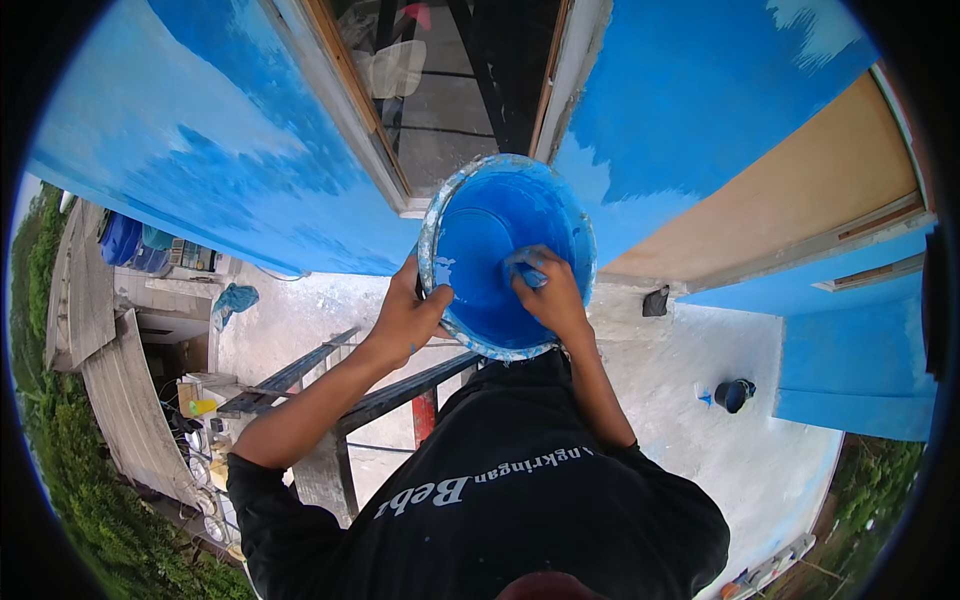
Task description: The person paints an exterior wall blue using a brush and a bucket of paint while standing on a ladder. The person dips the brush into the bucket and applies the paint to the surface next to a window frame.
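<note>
In front of my chest is a paint-crusted bucket (576,217), tilted so its inside faces me. Blue paint (476,240) covers the interior and lies in it. My left hand (405,315) grips the bucket's left rim, thumb over the edge. Inside the bucket, my right hand (551,292) has its fingers curled around a small blue, paint-covered object (534,277). Its kind cannot be made out, since the fingers hide most of it. Paint marks show on both hands.
Ahead, a window (450,97) parts patchily painted blue walls (660,97). Dark rails (412,390) of a ladder or scaffold stand below me on the left. On the pale concrete floor (660,382) are a dark bucket (731,395), a black bag (655,301) and a teal cloth or bag (235,302).
</note>
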Demonstrator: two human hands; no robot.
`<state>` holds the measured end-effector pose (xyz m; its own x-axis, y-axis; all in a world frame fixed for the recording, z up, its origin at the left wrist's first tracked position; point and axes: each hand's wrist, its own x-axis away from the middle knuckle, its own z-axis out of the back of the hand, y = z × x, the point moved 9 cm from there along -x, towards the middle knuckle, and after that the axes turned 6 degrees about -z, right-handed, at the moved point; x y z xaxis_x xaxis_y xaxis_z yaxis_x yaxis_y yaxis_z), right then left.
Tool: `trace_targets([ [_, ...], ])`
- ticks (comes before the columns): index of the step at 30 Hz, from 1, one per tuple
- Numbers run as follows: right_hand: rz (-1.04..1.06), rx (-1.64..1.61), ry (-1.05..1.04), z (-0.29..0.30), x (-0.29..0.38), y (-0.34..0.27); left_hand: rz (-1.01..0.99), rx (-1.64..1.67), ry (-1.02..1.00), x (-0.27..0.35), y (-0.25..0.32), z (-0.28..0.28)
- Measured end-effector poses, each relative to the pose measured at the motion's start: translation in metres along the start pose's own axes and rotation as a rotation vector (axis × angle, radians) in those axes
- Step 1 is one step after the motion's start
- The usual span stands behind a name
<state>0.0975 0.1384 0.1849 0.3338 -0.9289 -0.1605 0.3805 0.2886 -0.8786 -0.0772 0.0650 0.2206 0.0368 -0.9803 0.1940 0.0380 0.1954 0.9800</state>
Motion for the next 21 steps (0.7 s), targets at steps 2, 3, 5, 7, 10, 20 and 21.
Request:
trace_targets([
  [2, -0.002, -0.024, 0.025, 0.003, -0.002, 0.0, -0.054, -0.036, -0.027, -0.003, 0.0, 0.001],
  [3, 0.001, -0.057, 0.041, 0.005, -0.003, -0.001, -0.055, -0.054, -0.042, -0.005, 0.001, 0.001],
  [5, 0.015, -0.084, 0.094, 0.012, -0.005, -0.002, -0.049, -0.052, -0.057, -0.007, 0.002, 0.001],
  [7, 0.031, -0.08, 0.164, 0.018, -0.006, -0.003, -0.027, -0.016, -0.058, -0.006, 0.003, 0.001],
  [10, 0.012, -0.031, 0.073, 0.008, -0.011, 0.005, 0.016, -0.062, -0.054, -0.005, -0.003, 0.001],
  [20, -0.275, -0.662, -0.323, -0.024, -0.004, -0.008, 0.117, 0.025, -0.088, -0.003, -0.018, -0.006],
  [21, -0.286, -0.675, -0.341, -0.024, -0.002, -0.012, 0.125, 0.047, -0.082, -0.003, -0.018, -0.006],
])
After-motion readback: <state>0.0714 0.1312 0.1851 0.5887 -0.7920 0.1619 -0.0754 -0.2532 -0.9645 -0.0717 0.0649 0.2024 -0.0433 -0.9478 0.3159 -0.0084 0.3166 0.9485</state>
